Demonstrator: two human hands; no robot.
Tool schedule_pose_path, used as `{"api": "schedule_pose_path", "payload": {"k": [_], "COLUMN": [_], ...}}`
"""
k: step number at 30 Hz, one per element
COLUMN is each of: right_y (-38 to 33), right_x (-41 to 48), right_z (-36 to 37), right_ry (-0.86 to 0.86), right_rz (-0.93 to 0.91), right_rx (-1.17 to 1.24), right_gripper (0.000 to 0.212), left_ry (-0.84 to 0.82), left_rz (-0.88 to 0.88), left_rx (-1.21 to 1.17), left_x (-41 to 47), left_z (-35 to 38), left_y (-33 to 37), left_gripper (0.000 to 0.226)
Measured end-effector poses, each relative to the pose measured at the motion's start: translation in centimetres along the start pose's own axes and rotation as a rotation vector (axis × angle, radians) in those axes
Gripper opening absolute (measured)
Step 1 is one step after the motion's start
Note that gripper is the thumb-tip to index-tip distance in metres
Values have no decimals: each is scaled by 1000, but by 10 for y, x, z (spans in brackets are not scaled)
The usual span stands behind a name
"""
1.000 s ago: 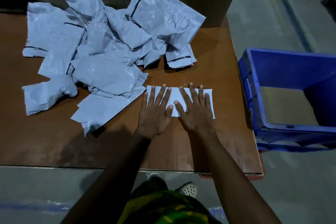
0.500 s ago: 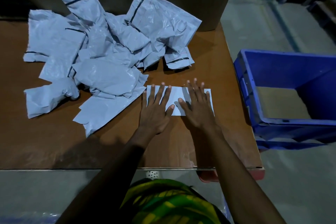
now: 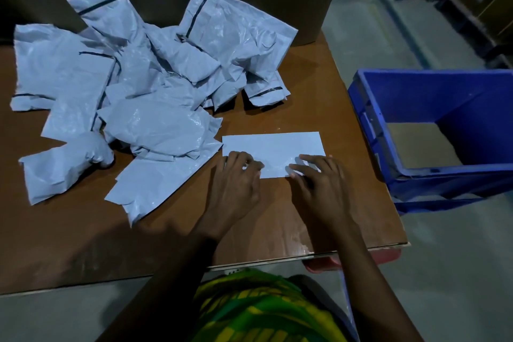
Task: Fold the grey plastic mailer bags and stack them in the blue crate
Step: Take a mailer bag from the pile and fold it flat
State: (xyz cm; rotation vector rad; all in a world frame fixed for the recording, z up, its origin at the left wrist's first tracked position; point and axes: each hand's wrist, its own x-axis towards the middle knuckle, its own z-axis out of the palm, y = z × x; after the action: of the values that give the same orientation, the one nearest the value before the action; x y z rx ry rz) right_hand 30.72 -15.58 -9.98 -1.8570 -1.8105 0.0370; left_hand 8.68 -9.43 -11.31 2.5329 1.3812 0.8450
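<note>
Step in hand, by my read: the next fold on the folded mailer bag (image 3: 273,147), or lifting it for the crate; cannot tell which. It lies flat as a neat rectangle on the brown table (image 3: 83,230), near the right end, just right of the loose pile of grey mailer bags (image 3: 155,108) and apart from it.

To do it well:
- take the near long edge at both ends evenly so the plastic doesn't skew
- if folding, bring near edge over to far edge, line up corners, then press the crease flat with the palms; the film is slick and springy and will likely pop open unless creased hard
- if lifting, keep a pinch across the layers so it stays folded on the way to the blue crate (image 3: 369,130), which sits off the table's right edge, well apart from the bag; the crate floor that shows has no bags on it

Hands:
- left hand (image 3: 236,183): fingers (image 3: 244,158) curled tight over the near-left edge of the bag, looks like a pinch on that edge
- right hand (image 3: 319,186): fingers (image 3: 308,159) bent, tips on the near-right edge, thumb seems tucked at the rim, so also a narrow pinch; whether the edge is off the table yet, cannot tell

Neither hand touches the pile
</note>
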Motion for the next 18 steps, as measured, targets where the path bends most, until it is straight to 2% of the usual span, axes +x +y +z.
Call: {"api": "schedule_pose_path", "payload": {"k": [3,8,13,16,18], "right_y": [-25,-45,-54,-55,-53], "right_x": [1,20,55,38,35], "right_z": [11,27,30,37,37], "right_ry": [36,-81,-197,-106,-100], "right_rz": [-8,73,57,79,79], "right_rx": [43,-47,-132,-91,-72], "right_gripper": [18,10,15,12,14], "left_ry": [-39,-62,-149,-78,-123], "left_rz": [-11,-62,-110,-114,-126], "left_rx": [24,-10,-116,-117,-65], "left_x": [-6,-12,4,26,35], "left_z": [1,3,-11,-14,-8], "left_y": [0,1,-8,-9,-12], "left_gripper": [18,24,24,34,31]}}
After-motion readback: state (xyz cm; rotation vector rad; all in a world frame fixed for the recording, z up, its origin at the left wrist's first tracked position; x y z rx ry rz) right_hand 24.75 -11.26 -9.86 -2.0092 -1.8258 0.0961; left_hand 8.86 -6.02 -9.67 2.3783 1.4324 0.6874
